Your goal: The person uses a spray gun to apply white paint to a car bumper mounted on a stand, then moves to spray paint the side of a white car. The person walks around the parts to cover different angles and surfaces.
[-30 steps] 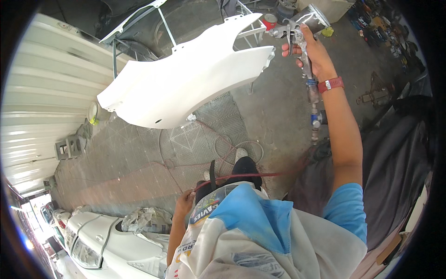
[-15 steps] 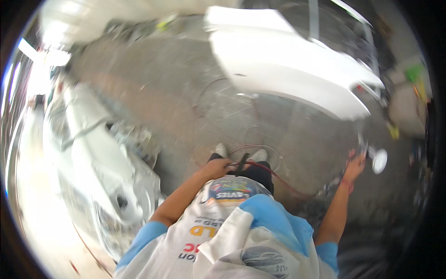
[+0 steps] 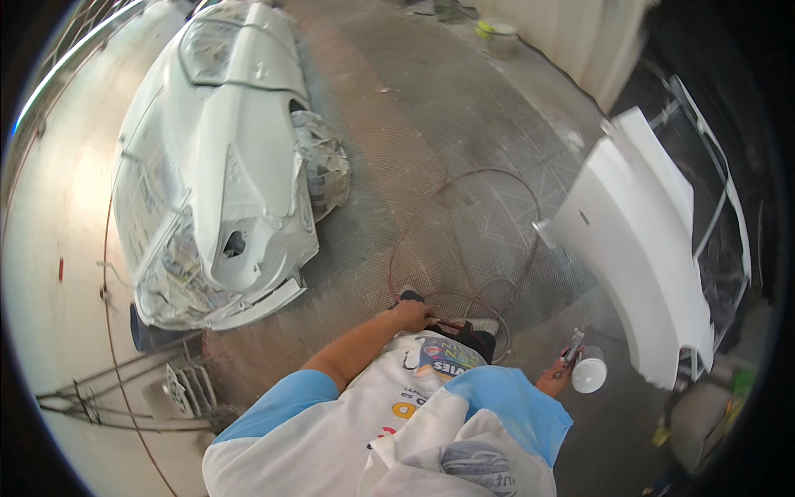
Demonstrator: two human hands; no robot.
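**Spray gun low at the right side, hose in the other hand**

Spray gun (image 3: 580, 364) with its white cup sits at lower right of the frame, the right hand (image 3: 553, 381) closed round its grip. It looks rigid and top-heavy (a filled cup could slosh), so the handle seems the sound hold. The left hand (image 3: 411, 316), at centre, is curled on the limp red hose (image 3: 464, 248) looping over the floor (image 3: 431, 108). A white fender panel (image 3: 638, 240) stands right; a paper-masked white car (image 3: 224, 166) fills the upper left. No labels are legible.

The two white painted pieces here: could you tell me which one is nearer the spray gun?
The loose white panel on the right, just beyond the spray gun in the right hand; the white car body lies far left.
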